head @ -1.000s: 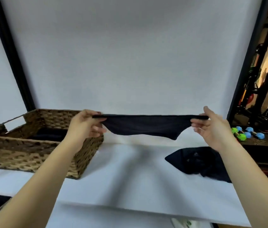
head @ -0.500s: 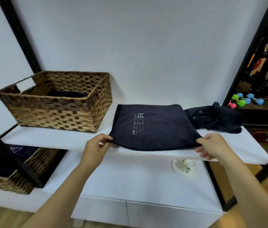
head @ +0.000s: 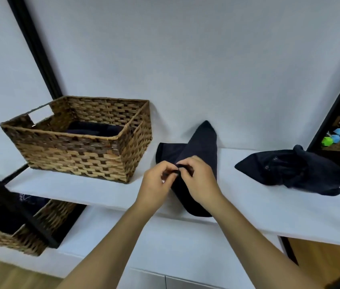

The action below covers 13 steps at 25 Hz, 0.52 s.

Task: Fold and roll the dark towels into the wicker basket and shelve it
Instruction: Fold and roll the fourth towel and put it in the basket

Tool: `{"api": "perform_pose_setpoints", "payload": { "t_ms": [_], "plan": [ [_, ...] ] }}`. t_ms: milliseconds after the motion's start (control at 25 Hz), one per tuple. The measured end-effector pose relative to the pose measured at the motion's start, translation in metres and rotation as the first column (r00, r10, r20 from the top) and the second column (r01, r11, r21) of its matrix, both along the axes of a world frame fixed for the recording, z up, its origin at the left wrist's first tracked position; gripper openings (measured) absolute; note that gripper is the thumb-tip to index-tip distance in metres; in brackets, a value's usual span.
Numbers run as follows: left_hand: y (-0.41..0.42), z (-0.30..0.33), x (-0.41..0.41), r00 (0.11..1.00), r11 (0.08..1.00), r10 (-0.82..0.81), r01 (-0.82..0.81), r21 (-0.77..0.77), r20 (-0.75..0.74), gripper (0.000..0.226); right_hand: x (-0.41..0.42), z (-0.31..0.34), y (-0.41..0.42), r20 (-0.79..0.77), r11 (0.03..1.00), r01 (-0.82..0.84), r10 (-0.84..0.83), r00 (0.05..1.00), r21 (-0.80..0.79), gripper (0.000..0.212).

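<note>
Dark towel (head: pixel 201 151) on white shelf (head: pixel 269 209), pinched at its near edge by left hand (head: pixel 154 184) and right hand (head: pixel 199 180), fingers curled, fingertips meeting. Crumpled second towel (head: pixel 294 172) well right. Wicker basket (head: pixel 85 147) farther left against the wall, dark cloth inside.

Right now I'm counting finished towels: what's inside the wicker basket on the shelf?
Dark cloth lies in the wicker basket; its front wall hides how many pieces.
</note>
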<state>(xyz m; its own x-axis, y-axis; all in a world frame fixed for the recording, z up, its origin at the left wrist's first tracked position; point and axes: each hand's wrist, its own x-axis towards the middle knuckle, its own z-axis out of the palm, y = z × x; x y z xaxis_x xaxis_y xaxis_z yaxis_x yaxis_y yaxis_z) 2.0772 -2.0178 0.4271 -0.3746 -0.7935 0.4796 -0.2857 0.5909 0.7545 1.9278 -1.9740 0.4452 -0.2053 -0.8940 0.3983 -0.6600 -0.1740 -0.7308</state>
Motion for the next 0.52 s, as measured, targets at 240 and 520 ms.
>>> {"api": "perform_pose_setpoints", "payload": {
  "t_ms": [240, 520],
  "plan": [
    [-0.015, -0.009, 0.006, 0.999, 1.000, 0.023, -0.022, 0.012, -0.048, 0.019, 0.005, -0.008, -0.006, 0.035, 0.998, -0.042, 0.043, 0.998, -0.045, 0.020],
    [-0.034, -0.007, 0.011, 0.990, 0.980, -0.106, 0.120, -0.157, 0.095, 0.027, 0.014, 0.000, 0.003, 0.027, 0.999, 0.040, -0.041, 0.999, 0.021, 0.018]
  ]
}}
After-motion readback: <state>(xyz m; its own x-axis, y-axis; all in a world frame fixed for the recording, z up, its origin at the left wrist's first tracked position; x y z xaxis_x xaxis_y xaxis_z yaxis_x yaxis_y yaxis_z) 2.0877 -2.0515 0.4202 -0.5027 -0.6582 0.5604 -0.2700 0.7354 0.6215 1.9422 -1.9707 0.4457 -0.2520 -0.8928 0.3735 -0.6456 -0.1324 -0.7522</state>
